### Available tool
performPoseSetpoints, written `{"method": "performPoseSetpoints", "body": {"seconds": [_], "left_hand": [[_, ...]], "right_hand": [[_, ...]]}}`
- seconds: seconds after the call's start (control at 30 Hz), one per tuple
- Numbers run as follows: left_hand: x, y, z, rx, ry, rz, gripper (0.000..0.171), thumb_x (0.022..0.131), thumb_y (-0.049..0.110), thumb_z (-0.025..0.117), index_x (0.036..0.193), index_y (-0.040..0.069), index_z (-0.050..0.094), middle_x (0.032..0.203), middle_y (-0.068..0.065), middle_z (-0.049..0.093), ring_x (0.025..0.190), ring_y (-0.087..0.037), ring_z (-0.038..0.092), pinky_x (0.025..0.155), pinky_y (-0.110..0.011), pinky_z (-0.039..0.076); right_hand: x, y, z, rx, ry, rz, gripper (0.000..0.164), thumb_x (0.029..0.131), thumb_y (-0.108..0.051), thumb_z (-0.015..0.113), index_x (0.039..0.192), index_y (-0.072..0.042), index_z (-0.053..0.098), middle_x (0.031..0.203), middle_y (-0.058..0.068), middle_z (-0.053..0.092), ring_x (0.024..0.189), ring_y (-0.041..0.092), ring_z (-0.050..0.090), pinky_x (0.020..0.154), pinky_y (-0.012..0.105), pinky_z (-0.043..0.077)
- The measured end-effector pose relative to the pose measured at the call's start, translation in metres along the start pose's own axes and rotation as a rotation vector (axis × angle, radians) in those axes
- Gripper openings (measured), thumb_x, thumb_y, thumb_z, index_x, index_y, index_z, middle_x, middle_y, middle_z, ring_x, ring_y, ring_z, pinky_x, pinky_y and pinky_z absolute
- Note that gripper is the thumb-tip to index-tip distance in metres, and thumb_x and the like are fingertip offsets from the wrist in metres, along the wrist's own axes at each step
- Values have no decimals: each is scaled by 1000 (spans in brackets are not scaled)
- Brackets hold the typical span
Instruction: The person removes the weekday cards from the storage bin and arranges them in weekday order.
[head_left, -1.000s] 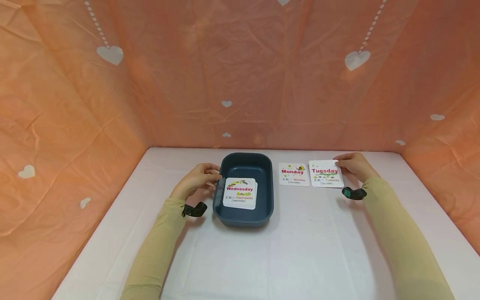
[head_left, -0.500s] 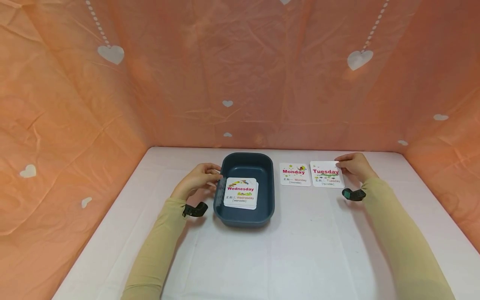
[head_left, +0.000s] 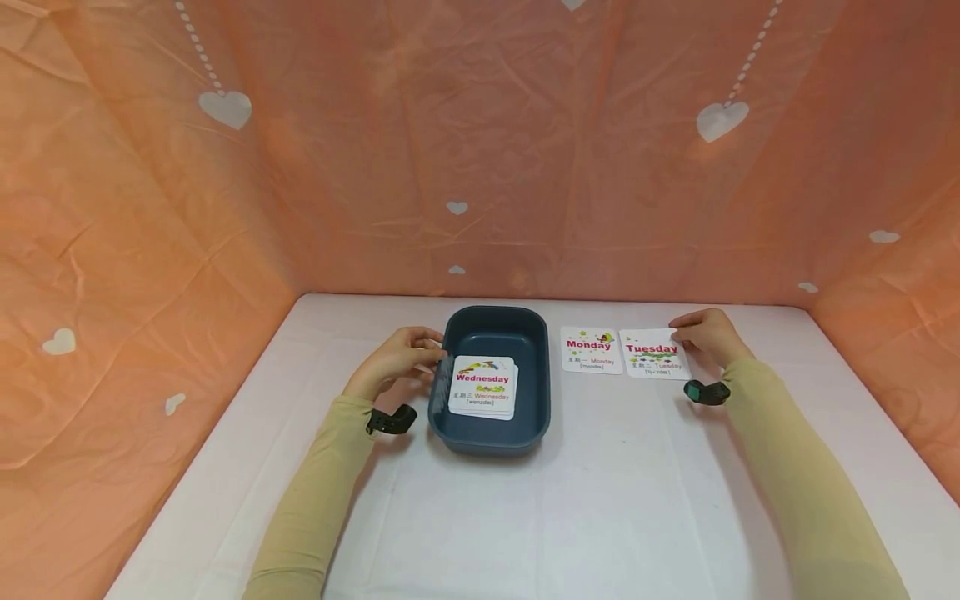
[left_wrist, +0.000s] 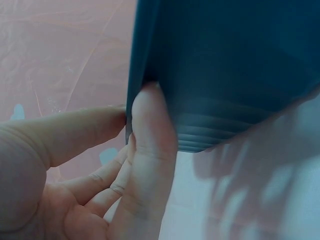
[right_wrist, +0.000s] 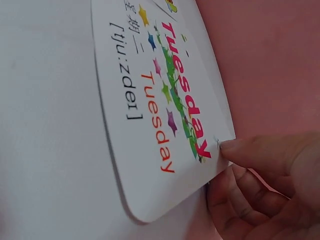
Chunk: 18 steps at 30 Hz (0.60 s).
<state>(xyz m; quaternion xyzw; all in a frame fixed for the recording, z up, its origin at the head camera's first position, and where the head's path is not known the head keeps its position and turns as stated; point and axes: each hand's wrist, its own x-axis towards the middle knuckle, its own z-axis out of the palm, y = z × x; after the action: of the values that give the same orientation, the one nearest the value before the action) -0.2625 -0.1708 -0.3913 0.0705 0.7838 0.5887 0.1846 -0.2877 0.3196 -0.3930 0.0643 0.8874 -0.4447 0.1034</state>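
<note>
My left hand [head_left: 397,358] pinches the left rim of a dark blue plastic basin [head_left: 497,435] between thumb and fingers; the left wrist view shows the grip on the basin wall [left_wrist: 225,60]. Inside the basin lies a small stack of white cards, the top one a Wednesday card [head_left: 482,387]. My right hand [head_left: 711,335] pinches the right edge of a Tuesday card [head_left: 654,353], thumb on its printed face [right_wrist: 150,125]. That card is just right of a Monday card [head_left: 592,350], which lies flat on the table. The right fingertips are partly hidden behind the card.
A white cloth covers the table [head_left: 525,525]. Orange fabric [head_left: 525,167] with white hearts hangs along the back and both sides. Each wrist bears a black camera strap, and the basin stands between the left hand and the cards.
The Tuesday card has come down slightly toward the table and nearer to me, with the right hand still pinching it. My left hand has kept its hold on the basin.
</note>
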Motion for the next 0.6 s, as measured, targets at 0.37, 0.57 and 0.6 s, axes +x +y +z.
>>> {"method": "performPoseSetpoints", "body": {"seconds": [0.37, 0.57, 0.6], "left_hand": [[-2, -1, 0, -26, 2, 0, 39, 92, 6, 61, 126, -9, 49, 101, -19, 62, 73, -19, 63, 69, -37, 56], [-2, -1, 0, -24, -3, 9, 36, 93, 7, 60, 123, -10, 50, 100, -19, 61, 75, -20, 63, 70, -37, 55], [-2, -1, 0, -24, -3, 8, 36, 93, 7, 60, 123, -9, 50, 99, -18, 61, 75, -19, 63, 70, -37, 55]], "right_hand": [[1, 6, 2, -33, 30, 5, 38, 93, -10, 60, 124, 10, 54, 122, 26, 50, 98, 28, 49, 74, 20, 43], [1, 9, 2, -51, 67, -37, 37, 91, -9, 62, 120, 12, 57, 120, 28, 53, 95, 25, 52, 70, 17, 43], [1, 9, 2, -54, 73, -47, 36, 91, -9, 62, 119, 13, 57, 119, 28, 53, 93, 23, 53, 69, 16, 44]]}}
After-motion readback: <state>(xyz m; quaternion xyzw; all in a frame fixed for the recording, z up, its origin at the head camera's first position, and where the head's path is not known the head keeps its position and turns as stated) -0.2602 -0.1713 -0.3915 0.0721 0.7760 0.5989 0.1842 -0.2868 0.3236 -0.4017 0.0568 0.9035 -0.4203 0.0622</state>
